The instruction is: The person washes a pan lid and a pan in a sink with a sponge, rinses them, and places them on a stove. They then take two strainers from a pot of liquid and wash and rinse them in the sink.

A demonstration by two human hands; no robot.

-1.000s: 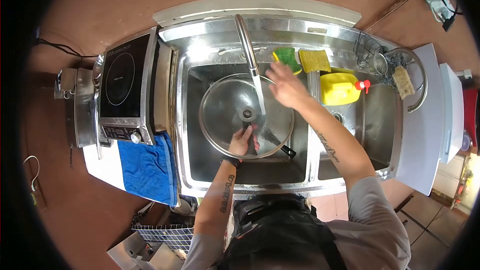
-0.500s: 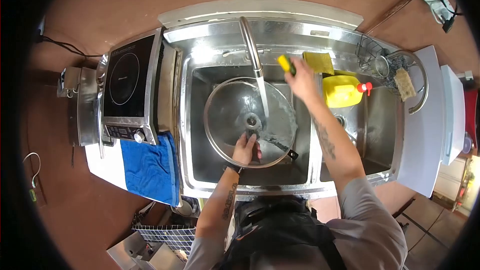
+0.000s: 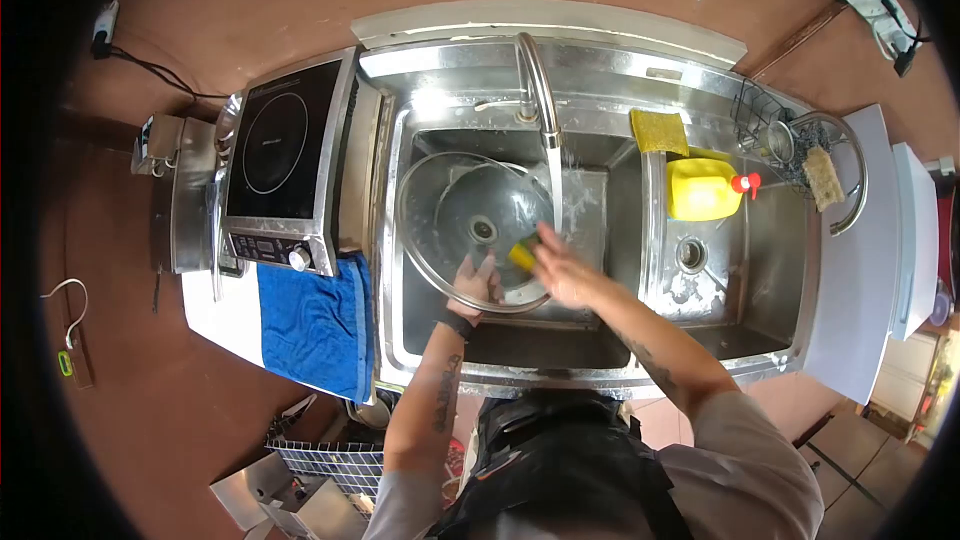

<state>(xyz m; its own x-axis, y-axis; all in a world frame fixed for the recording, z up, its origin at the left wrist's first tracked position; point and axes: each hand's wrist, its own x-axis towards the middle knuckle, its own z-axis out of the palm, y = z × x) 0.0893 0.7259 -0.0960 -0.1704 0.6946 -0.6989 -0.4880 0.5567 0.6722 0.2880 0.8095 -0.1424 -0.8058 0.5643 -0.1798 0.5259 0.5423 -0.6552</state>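
Note:
A round glass pot lid [image 3: 440, 258] with a metal rim is tilted in the left basin of the sink. My left hand [image 3: 477, 283] grips the lid at its near side; the glass and rim partly cover the fingers. A yellow sponge [image 3: 521, 257] with a dark side is pinched in my right hand [image 3: 563, 272], against or just over the lid's right part. That hand is slightly blurred. Water runs from the curved faucet [image 3: 543, 90] just right of the lid, splashing in the basin.
In the right basin stands a yellow jug [image 3: 702, 190] with a red cap. A yellow scouring pad [image 3: 658, 131] lies on the divider's back end. An induction cooker [image 3: 280, 155] and blue towel [image 3: 315, 325] are at left, a wire rack [image 3: 755, 115] at right.
My right hand has brought the sponge down and left from beside the faucet to the lid. The lid has shifted left, out from under the water stream. The dark strip by my left hand no longer shows.

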